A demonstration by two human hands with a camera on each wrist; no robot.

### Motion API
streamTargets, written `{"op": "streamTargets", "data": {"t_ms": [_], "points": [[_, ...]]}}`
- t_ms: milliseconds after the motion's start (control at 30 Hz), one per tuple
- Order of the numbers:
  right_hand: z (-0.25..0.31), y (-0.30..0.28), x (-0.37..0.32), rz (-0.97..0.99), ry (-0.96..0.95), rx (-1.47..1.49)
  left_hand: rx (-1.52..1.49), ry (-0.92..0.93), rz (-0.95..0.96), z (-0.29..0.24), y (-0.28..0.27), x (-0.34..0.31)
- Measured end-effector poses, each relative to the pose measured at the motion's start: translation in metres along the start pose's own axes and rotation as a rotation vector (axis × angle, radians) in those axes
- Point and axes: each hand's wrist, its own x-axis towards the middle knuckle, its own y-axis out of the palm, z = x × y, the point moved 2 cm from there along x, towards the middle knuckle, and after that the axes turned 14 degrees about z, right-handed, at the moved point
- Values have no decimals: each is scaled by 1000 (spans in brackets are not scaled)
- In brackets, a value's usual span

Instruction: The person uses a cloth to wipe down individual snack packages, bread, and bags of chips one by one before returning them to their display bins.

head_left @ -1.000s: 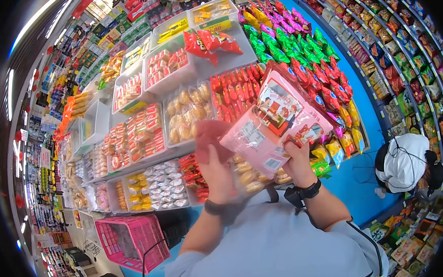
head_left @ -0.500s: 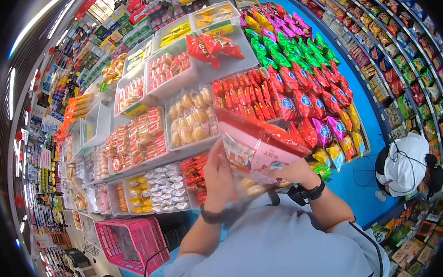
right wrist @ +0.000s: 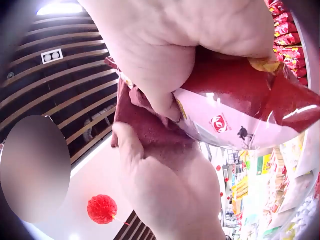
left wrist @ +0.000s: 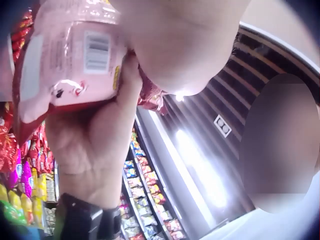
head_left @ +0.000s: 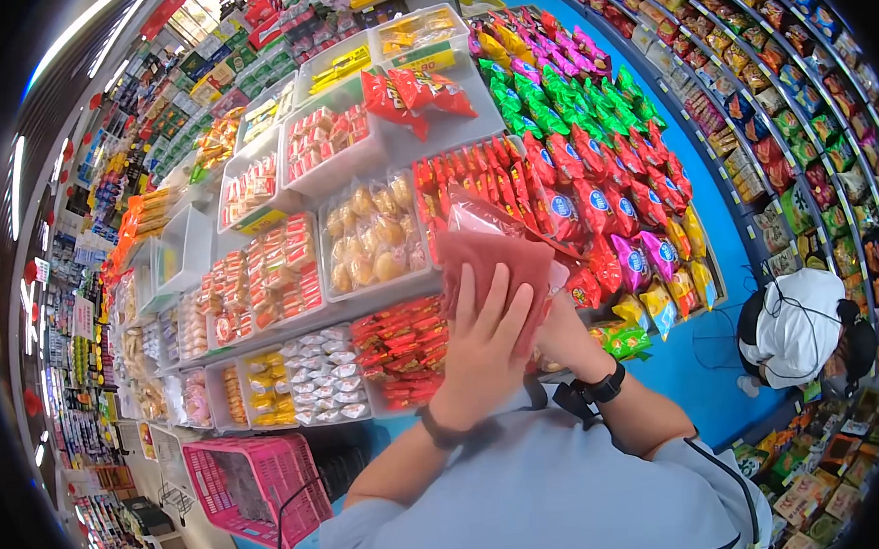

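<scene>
A pink and dark-red snack bag (head_left: 478,217) is tilted in front of the body, its upper part showing past a maroon cloth (head_left: 470,253). My left hand (head_left: 483,347) lies over the cloth with its fingers spread, pressing it against the bag. In the right wrist view, the left thumb comes round the near side of the cloth (right wrist: 150,125). My right hand (head_left: 565,339) grips the bag from its lower right side, partly hidden behind the left hand. The bag's barcode face (left wrist: 75,75) is turned to the left wrist view.
Ahead stands a display of packaged snacks, with a tray of buns (head_left: 373,243) and red bags (head_left: 588,177). Left of the body sits a pink crate (head_left: 257,488). Toward the right are snack shelves (head_left: 749,119) and a white bundle (head_left: 800,325) by the blue floor.
The bag has turned and tilted from showing its printed face. My left hand moved from beside it to lie over it with the cloth; the right hand kept its grip.
</scene>
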Motion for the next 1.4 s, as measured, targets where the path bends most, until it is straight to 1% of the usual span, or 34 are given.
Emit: {"op": "streamTargets", "data": {"t_ms": [33,133,233,333,433,533,633,733,833,933,967,1067,1100,1167,1233,1300,1400], "points": [[0,0,-2,43,19,28,-22,-10,-20,1,0,1],[15,2,-2,87,-57,137,-101,-62,-88,10,-10,9],[26,8,-3,64,-202,-60,-182,-166,-158,31,-23,18],[14,8,-3,76,-166,-151,-123,-159,-76,34,-26,17],[16,9,-7,73,-34,-56,-24,-54,11,18,-16,13],[-9,4,-8,135,114,-61,28,1,52,9,-1,9],[-13,0,-9,164,151,-22,35,2,63,7,6,5],[-19,2,-9,135,39,74,119,50,100,7,14,-2],[-7,0,-7,236,12,22,141,40,83,7,12,-3],[15,-8,-17,450,99,157,-68,-46,-76,16,-9,0],[-1,-12,-18,499,68,339,-53,-41,-61,24,-15,0],[2,-9,-13,422,-53,615,-394,-105,-144,28,-22,-2],[-6,-7,-14,383,-30,671,-514,-118,-128,29,-20,-4],[-21,-1,-16,310,3,732,-494,-53,-122,31,-12,-6],[-14,9,-15,252,14,691,-444,-23,-123,29,-13,-4],[-1,17,-15,194,14,618,-371,-33,-127,21,-20,-4],[11,15,-11,96,-13,568,-154,-59,-63,19,-20,-1]]}}
